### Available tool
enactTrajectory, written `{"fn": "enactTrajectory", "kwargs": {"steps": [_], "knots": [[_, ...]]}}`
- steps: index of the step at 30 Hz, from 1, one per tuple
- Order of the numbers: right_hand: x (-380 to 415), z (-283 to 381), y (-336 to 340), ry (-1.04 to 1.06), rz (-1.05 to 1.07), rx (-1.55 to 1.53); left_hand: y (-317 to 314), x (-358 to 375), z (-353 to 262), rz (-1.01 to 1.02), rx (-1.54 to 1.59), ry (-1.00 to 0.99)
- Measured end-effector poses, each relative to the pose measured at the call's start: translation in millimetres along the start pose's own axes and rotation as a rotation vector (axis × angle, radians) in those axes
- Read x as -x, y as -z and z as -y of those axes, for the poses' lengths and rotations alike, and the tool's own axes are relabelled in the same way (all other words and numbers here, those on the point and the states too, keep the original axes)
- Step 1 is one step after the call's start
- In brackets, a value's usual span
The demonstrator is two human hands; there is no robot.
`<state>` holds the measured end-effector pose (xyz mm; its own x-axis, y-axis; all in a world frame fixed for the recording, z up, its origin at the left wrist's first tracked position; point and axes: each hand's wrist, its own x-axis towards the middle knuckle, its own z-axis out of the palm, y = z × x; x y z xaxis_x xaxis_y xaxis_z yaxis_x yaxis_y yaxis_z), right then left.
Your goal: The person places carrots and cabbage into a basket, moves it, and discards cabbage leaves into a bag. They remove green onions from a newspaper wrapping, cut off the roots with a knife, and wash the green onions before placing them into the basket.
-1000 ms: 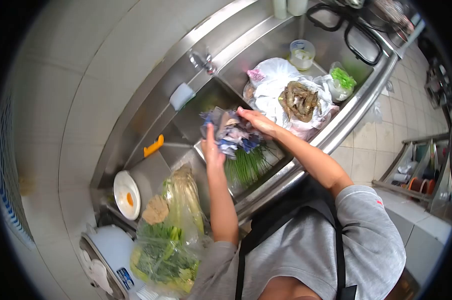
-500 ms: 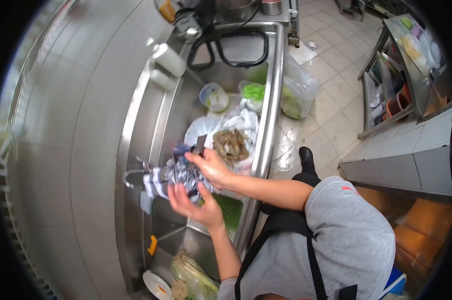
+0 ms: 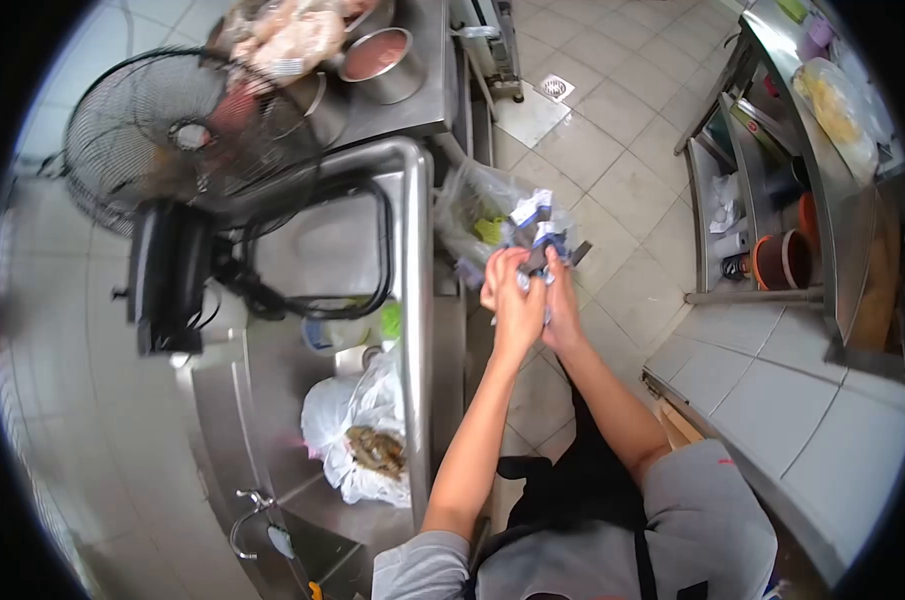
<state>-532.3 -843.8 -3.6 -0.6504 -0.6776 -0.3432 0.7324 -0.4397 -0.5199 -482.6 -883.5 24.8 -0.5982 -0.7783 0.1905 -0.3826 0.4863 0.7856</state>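
A crumpled blue-and-white plastic wrapper [image 3: 533, 212] is bunched between my two hands, away from the sink. My left hand [image 3: 511, 305] is closed on its near side, fingers curled. Pressed in from the other side is my right hand [image 3: 563, 310], its thumb on the wrapper. A dark flat strip [image 3: 582, 253] sticks out to the right of the bundle; I cannot make out what it is. Just beyond and under the hands, a clear plastic bag [image 3: 463, 205] with green leafy scraps [image 3: 490, 230] hangs beside the sink.
In the steel sink [image 3: 418, 330] lies a white plastic bag [image 3: 338, 415] with a brownish clump [image 3: 376, 450] on it. A black fan [image 3: 188, 140] stands at the sink's far end. Beyond are metal pots [image 3: 383, 65] on a counter. A shelf rack [image 3: 763, 190] stands right.
Both hands have moved from over the sink to beyond its right rim, carrying the wrapper to the hanging bag. The camera view has turned right and forward.
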Motion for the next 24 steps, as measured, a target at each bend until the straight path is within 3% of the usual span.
{"fn": "enactTrajectory", "kwargs": {"steps": [1,2,3,5,6,7,8,9,11,13,14,15,16,17,19,20,22,23,24], "knots": [[-27,13,8,0.063,-0.008,0.065,-27,-20,9,0.026,-0.022,-0.014],[-51,24,16,0.122,-0.021,0.126,-50,-35,19,0.106,0.091,0.089],[-74,31,23,0.215,-0.172,0.36,-69,-47,34,0.222,0.326,0.247],[-126,21,55,0.388,-0.195,0.572,-100,-63,54,0.159,0.621,0.181],[-141,22,52,0.518,-0.196,0.648,-104,-73,53,0.103,0.639,0.192],[-153,31,43,0.647,-0.193,0.726,-105,-83,50,-0.02,0.466,0.094],[-172,45,43,0.701,-0.296,0.644,-118,-88,71,-0.252,0.892,0.354],[-191,59,42,0.753,-0.394,0.562,-115,-91,91,-0.446,1.202,0.491],[-213,81,33,0.802,-0.354,0.407,-128,-78,149,-0.232,0.672,0.471],[-226,60,30,0.804,-0.312,0.383,-139,-54,189,0.332,0.098,0.449],[-231,24,37,0.778,-0.285,0.438,-148,-36,213,0.564,-0.528,0.296],[-236,-12,45,0.754,-0.257,0.495,-147,-27,219,0.745,-0.687,0.301],[-236,-51,64,0.655,-0.198,0.688,-144,-17,221,0.926,-0.84,0.311],[-230,-85,99,0.379,-0.081,1.059,-139,-10,222,1.102,-0.992,0.323],[-210,-114,171,-0.213,0.342,1.838,-125,-6,205,1.121,-1.026,0.286],[-196,-116,194,-0.285,0.489,1.985,-115,6,196,1.13,-1.043,0.301],[-172,-123,220,0.163,0.576,1.98,-103,28,196,0.953,-1.119,0.318],[-171,-126,232,0.2,0.627,1.965,-97,32,191,0.955,-1.132,0.316],[-169,-121,216,0.08,0.584,2.087,-89,41,186,0.96,-1.144,0.325]]}}
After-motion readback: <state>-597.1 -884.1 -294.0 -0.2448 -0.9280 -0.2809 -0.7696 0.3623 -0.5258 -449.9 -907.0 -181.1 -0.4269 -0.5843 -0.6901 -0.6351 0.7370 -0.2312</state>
